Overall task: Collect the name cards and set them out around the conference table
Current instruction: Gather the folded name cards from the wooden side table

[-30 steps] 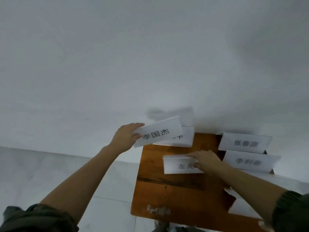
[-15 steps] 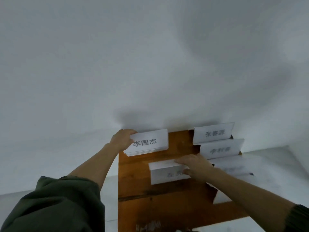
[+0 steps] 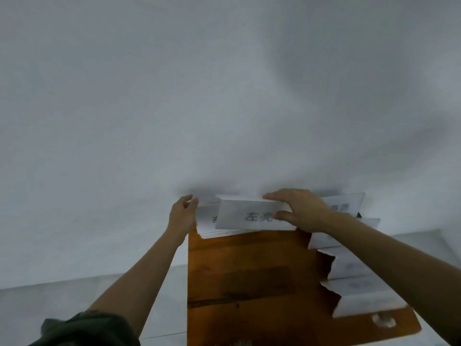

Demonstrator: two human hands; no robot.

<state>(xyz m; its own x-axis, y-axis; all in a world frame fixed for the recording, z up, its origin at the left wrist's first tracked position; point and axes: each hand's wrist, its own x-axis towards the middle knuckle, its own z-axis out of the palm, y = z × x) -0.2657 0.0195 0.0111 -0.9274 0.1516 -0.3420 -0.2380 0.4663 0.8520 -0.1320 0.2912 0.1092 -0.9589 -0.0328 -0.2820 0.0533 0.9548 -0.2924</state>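
A stack of white folded name cards (image 3: 208, 227) lies at the far left corner of a small wooden stool top (image 3: 249, 275), against the white wall. My left hand (image 3: 183, 213) grips the stack's left end. My right hand (image 3: 303, 211) pinches one folded card with black characters (image 3: 245, 216) and holds it over the stack, covering most of it. More name cards (image 3: 359, 273) stand in a row along the stool's right side, blurred, partly behind my right forearm.
The white wall (image 3: 224, 96) fills most of the view directly behind the stool. Pale tiled floor (image 3: 74, 300) shows to the left and right. A whitish scuff (image 3: 383, 320) marks the stool's near right corner.
My right hand lifted the single card from the middle of the stool and carried it back onto the stack in my left hand. The view tilted down and closer.
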